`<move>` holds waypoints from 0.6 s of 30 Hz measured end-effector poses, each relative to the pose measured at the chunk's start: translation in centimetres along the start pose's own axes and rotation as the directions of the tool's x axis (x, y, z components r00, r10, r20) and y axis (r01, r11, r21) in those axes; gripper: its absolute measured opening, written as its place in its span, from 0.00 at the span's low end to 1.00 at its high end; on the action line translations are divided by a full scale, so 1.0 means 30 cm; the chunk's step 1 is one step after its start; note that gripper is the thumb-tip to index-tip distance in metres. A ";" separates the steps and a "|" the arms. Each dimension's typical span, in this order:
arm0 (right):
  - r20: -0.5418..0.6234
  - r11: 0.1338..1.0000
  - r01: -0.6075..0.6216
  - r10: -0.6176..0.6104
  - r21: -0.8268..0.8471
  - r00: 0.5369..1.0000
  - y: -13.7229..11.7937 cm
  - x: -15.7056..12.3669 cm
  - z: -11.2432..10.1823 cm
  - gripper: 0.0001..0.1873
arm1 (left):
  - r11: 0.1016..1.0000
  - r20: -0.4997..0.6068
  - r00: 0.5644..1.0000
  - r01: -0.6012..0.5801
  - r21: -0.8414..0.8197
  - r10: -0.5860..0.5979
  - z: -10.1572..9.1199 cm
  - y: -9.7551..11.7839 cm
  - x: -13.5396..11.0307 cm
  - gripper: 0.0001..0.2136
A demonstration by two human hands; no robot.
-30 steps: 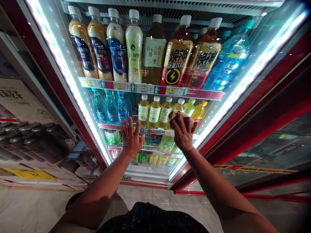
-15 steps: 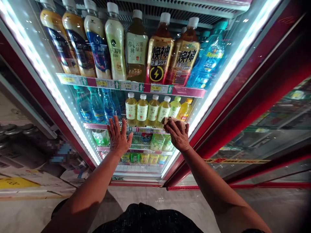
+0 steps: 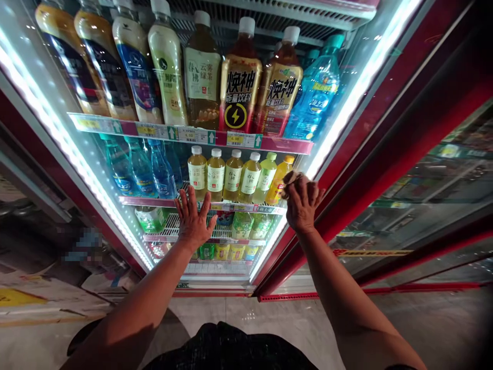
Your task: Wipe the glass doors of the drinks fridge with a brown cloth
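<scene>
I face the glass door [image 3: 115, 92] of a lit drinks fridge with a red frame [image 3: 385, 154]. My left hand [image 3: 193, 218] lies flat on the glass with fingers spread, in front of the second shelf's price strip. My right hand [image 3: 302, 204] presses a brown cloth [image 3: 289, 180] against the glass near the door's right edge, fingers curled over it. Behind the glass stand large bottles [image 3: 239, 87] on the upper shelf and small yellow-green tea bottles [image 3: 231, 174] below.
Blue water bottles [image 3: 142, 167] stand at the left of the second shelf, small cans and bottles lower down. A second glass door [image 3: 423, 216] lies to the right. Boxes and stock [image 3: 46, 293] sit on the floor at the left. Tiled floor [image 3: 269, 318] lies below.
My right hand with the cloth has slid right and slightly up across the glass toward the door's edge. My left hand stays flat on the glass. The view has shifted a little to the right.
</scene>
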State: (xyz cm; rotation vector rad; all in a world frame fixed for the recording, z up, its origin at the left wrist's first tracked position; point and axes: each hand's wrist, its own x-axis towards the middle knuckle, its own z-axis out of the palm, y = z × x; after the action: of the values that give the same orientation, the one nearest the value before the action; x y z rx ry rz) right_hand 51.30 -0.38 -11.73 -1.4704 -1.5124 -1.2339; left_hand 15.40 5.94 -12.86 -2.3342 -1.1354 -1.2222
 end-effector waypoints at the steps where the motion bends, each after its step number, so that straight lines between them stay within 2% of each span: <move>1: -0.015 0.999 -0.029 0.029 0.013 0.999 0.025 0.012 -0.001 0.27 | 1.000 -0.005 1.000 0.001 0.006 -0.001 0.004 -0.002 -0.003 0.49; 3: -0.068 0.997 -0.043 0.047 0.059 0.997 0.049 0.008 -0.003 0.27 | 1.000 -0.013 1.000 0.005 0.011 -0.005 0.010 -0.004 -0.008 0.50; 6: -0.111 0.993 -0.036 0.049 0.111 0.993 0.015 -0.080 -0.006 0.30 | 1.000 -0.013 1.000 0.005 0.017 -0.004 0.016 -0.006 -0.013 0.51; 10: -0.025 0.993 -0.089 0.091 0.078 0.996 -0.046 -0.186 -0.003 0.33 | 1.000 -0.002 1.000 -0.003 0.019 0.003 0.018 -0.007 -0.015 0.53; 12: -0.021 0.988 -0.152 0.152 0.029 0.988 -0.049 -0.177 0.007 0.32 | 1.000 -0.004 1.000 -0.001 0.018 0.001 0.020 -0.006 -0.015 0.53; 15: -0.073 0.975 -0.221 0.220 0.000 0.973 -0.055 -0.141 0.025 0.32 | 1.000 -0.006 1.000 -0.002 0.026 0.002 0.024 -0.009 -0.017 0.52; 18: -0.057 0.992 -0.120 0.122 0.044 0.991 -0.098 -0.168 0.026 0.32 | 0.999 -0.005 1.000 -0.013 0.036 0.013 0.028 -0.018 -0.022 0.51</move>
State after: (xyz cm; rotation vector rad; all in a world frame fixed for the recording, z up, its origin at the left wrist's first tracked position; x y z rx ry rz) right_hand 49.15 -1.05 -17.17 -1.4638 -1.3797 -1.1587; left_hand 15.27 6.42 -13.95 -2.3073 -1.1291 -1.1925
